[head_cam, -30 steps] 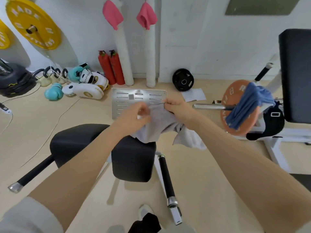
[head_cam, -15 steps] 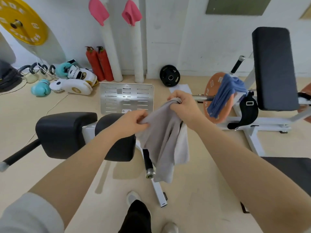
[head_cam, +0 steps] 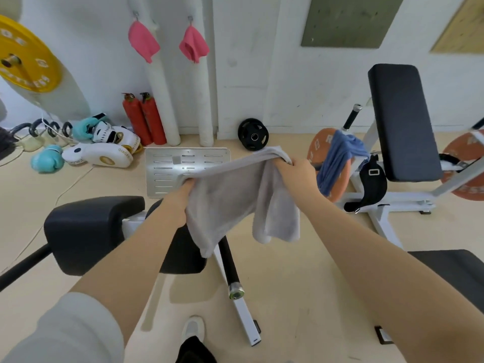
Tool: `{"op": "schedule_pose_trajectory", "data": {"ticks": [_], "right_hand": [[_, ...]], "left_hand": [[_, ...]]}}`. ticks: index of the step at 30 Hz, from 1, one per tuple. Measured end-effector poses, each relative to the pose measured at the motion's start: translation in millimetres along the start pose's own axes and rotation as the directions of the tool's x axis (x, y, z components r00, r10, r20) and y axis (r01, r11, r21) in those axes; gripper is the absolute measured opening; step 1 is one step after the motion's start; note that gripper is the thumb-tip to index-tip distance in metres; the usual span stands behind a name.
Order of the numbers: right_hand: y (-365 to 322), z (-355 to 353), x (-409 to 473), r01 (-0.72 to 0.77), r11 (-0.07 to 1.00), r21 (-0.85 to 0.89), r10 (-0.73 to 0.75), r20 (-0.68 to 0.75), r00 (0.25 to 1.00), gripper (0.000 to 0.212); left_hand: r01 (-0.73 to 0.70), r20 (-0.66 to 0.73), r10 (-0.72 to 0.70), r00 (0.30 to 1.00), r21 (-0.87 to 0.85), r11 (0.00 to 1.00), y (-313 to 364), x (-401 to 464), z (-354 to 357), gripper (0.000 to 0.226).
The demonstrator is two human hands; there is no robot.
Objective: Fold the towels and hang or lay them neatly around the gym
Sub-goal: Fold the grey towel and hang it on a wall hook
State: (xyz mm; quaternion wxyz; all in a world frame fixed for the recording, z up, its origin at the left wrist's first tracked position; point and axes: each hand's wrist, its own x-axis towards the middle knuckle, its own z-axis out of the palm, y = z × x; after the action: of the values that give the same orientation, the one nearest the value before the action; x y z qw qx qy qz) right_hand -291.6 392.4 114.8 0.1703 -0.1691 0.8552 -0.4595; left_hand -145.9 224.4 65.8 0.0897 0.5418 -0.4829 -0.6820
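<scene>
below: black pads (head_cam: 91, 231) block | right: floor (head_cam: 301, 284) open

Pale grey sleeve (head_cam: 65, 334) pushed up — forearms bare, white shoe (head_cam: 193, 327).

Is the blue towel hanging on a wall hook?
No, the blue towel is draped over the orange weight plate on the barbell.

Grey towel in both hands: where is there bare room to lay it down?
Both hands, left and right, grip the grey towel. Bare spots: the black bench pad below left, the upright black backrest, and open floor between the benches. The wall corner with boxing gloves is crowded.
</scene>
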Motion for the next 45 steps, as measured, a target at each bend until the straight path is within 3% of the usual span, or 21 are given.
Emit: {"op": "schedule_pose_trajectory", "data": {"ticks": [2, 4, 7, 9, 12, 15, 19, 23, 25, 27, 29, 32, 34, 37, 39, 41, 42, 43, 45], "right_hand": [[-13.7, 10.5, 4.2, -0.179, 0.983, 0.027, 0.177, 0.061, 0.982, 0.032], [-24.2, 25.6, 7.3, -0.368, 0.899, 0.238, 0.322, 0.209, 0.923, 0.026], [-31.6, 44.7, 15.5, -0.456, 0.729, 0.51, 0.217, 0.46, 0.861, 0.008], [-38.0, 51.8, 21.1, -0.447, 0.679, 0.582, 0.104, 0.527, 0.844, 0.015], [-50.9, 60.2, 27.5, -0.451, 0.61, 0.651, 0.084, 0.513, 0.854, 0.027], [-60.1, 70.6, 31.4, -0.385, 0.613, 0.69, -0.003, 0.49, 0.872, 0.04], [-64.4, 85.0, 33.2, -0.355, 0.585, 0.729, -0.041, 0.464, 0.885, 0.047], [-67.5, 100.0, 34.0, -0.347, 0.538, 0.768, -0.031, 0.429, 0.903, 0.055], [-70.4, 106.4, 36.3, -0.364, 0.478, 0.8, 0.014, 0.408, 0.913, 0.062], [-73.1, 109.3, 37.7, -0.357, 0.428, 0.831, 0.02, 0.386, 0.922, 0.066], [-74.8, 107.9, 36.8, -0.328, 0.412, 0.85, -0.023, 0.37, 0.929, 0.058], [-78.2, 104.7, 30.0, -0.318, 0.399, 0.86, -0.099, 0.384, 0.918, 0.042], [-80.5, 104.7, 26.3, -0.338, 0.378, 0.862, -0.119, 0.407, 0.906, 0.043], [-76.7, 108.9, 32.6, -0.323, 0.43, 0.843, -0.014, 0.364, 0.931, 0.043], [-66.5, 111.2, 40.0, -0.277, 0.658, 0.7, 0.212, 0.181, 0.96, 0.035], [-55.4, 114.0, 40.4, -0.254, 0.892, 0.373, 0.323, -0.135, 0.937, 0.033], [-50.5, 116.7, 37.6, -0.193, 0.949, 0.249, 0.256, -0.256, 0.932, 0.037], [-50.0, 119.6, 32.0, -0.08, 0.979, 0.185, 0.131, -0.287, 0.949, 0.035], [-57.0, 125.6, 16.9, 0.138, 0.979, 0.151, -0.122, -0.11, 0.986, 0.022]], "left_hand": [[0.032, 0.128, -0.011, 0.992, -0.162, 0.986, 18.6, -1.7, 5.2, 0.034], [0.023, 0.204, 0.024, 0.979, -0.225, 0.974, 36.4, -3.2, 10.1, 0.028], [-0.045, 0.304, 0.119, 0.945, -0.24, 0.97, 62.0, -5.6, 18.4, 0.019], [-0.176, 0.306, 0.238, 0.922, -0.216, 0.96, 72.5, -0.6, 19.5, 0.014], [-0.409, 0.348, 0.45, 0.822, -0.19, 0.893, 79.3, 13.3, 11.4, 0.022], [-0.712, 0.504, 0.595, 0.626, 0.058, 0.7, 81.1, 21.1, -2.9, 0.031], [-0.824, 0.632, 0.566, 0.529, 0.223, 0.521, 82.4, 27.6, -13.4, 0.017], [-0.907, 0.692, 0.6, 0.403, 0.216, 0.361, 79.1, 40.0, -20.3, 0.017], [-0.918, 0.704, 0.594, 0.391, 0.246, 0.313, 76.8, 44.7, -23.5, 0.019], [-0.896, 0.732, 0.516, 0.444, 0.341, 0.286, 71.9, 52.7, -28.0, 0.016], [-0.879, 0.769, 0.428, 0.475, 0.398, 0.261, 67.1, 63.7, -33.3, 0.018], [-0.86, 0.779, 0.382, 0.496, 0.383, 0.336, 67.4, 71.7, -40.5, 0.015], [-0.835, 0.787, 0.317, 0.529, 0.415, 0.362, 67.7, 76.0, -42.9, 0.032], [-0.814, 0.825, 0.197, 0.53, 0.43, 0.391, 68.0, 75.3, -50.0, 0.05], [-0.803, 0.819, 0.208, 0.535, 0.417, 0.426, 68.8, 77.9, -55.8, 0.048], [-0.8, 0.805, 0.238, 0.543, 0.411, 0.437, 71.0, 81.2, -61.5, 0.038], [-0.802, 0.809, 0.24, 0.537, 0.402, 0.441, 71.3, 83.6, -62.9, 0.038], [-0.805, 0.814, 0.235, 0.531, 0.398, 0.44, 72.6, 84.1, -64.1, 0.039], [-0.822, 0.831, 0.225, 0.509, 0.391, 0.414, 74.6, 83.7, -64.2, 0.04]]}}
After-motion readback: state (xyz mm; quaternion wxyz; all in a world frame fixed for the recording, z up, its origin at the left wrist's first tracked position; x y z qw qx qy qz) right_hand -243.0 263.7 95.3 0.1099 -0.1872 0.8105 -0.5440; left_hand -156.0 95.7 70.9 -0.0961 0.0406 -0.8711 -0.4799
